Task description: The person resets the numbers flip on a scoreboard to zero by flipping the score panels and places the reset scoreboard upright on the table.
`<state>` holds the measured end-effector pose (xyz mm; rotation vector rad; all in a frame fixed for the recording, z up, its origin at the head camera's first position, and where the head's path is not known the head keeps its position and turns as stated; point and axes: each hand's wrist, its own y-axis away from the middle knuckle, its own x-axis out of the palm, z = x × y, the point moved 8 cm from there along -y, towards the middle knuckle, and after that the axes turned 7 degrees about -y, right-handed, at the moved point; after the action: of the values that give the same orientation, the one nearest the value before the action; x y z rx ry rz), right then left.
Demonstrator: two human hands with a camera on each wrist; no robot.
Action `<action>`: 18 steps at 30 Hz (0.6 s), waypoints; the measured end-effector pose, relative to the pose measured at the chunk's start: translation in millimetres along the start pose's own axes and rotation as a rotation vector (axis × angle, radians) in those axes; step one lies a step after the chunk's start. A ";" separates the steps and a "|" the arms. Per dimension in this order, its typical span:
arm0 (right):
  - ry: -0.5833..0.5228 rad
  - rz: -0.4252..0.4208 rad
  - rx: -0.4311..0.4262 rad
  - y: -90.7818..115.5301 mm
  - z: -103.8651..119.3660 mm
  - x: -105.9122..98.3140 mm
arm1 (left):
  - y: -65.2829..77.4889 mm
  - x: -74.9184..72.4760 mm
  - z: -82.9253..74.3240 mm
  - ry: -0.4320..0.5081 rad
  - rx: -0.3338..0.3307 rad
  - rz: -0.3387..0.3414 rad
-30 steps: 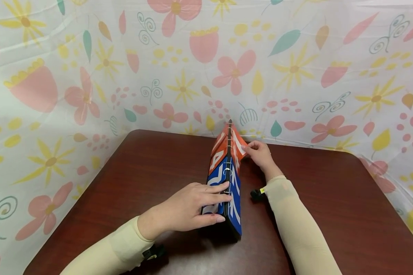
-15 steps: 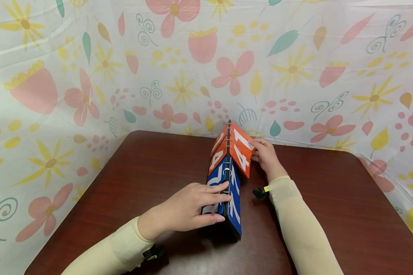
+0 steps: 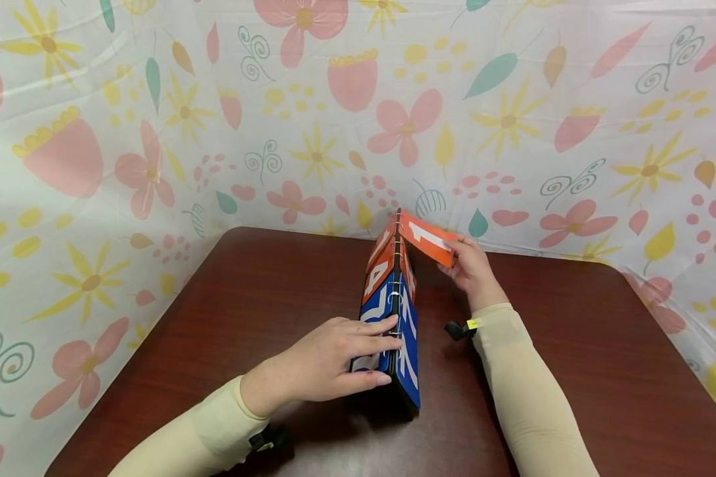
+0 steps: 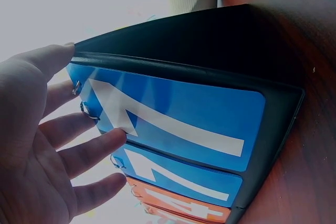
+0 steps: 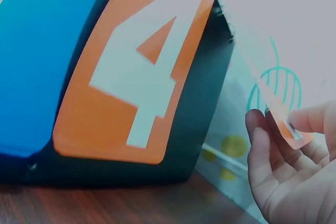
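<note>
A tent-shaped black flip scoreboard [image 3: 407, 405] with ring-bound number cards stands on the table. Near its front end, my left hand [image 3: 328, 358] rests over the top spine with fingers extended across the rings; in the left wrist view, blue cards [image 4: 184, 114] with white numerals hang below those fingers. At the far end, my right hand [image 3: 470, 268] pinches the outer edge of an orange card [image 3: 426, 237] marked 1, lifted away from the right face. The right wrist view shows another orange card [image 5: 110, 129], marked 4, lying against the board, apart from the hand.
The dark brown table [image 3: 262, 285] has its back edge close to a floral curtain [image 3: 513, 165]. Black wrist devices [image 3: 461, 329] sit under both sleeves.
My right hand has moved outward to the right and now lifts only the card marked 1; the orange 4 card, raised half a second ago, is back against the board. My left hand stays put.
</note>
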<state>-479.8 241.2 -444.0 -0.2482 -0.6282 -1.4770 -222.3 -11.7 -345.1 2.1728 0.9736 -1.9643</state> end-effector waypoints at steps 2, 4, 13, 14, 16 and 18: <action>-0.016 0.000 0.005 2.8 3.6 1.4 | -0.2 0.8 0.4 0.007 -0.003 0.005; -0.051 0.001 0.012 5.3 7.6 3.8 | 0.0 1.0 0.7 0.007 -0.011 0.014; -0.167 0.137 -0.105 24.4 31.0 34.5 | 0.1 0.4 1.2 0.012 -0.009 0.004; -0.155 0.172 -0.133 27.1 33.7 40.0 | -0.3 -0.1 0.5 0.006 0.001 -0.004; -0.104 0.236 -0.188 33.3 38.3 51.5 | -0.4 -0.5 -0.2 0.004 0.011 -0.014; -0.031 0.275 -0.239 39.0 41.9 61.6 | -0.6 -1.0 -1.0 -0.004 0.024 -0.022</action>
<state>-453.8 215.0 -368.4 -0.5232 -0.4219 -1.2827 -221.8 -11.2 -343.7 2.1793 0.9827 -1.9994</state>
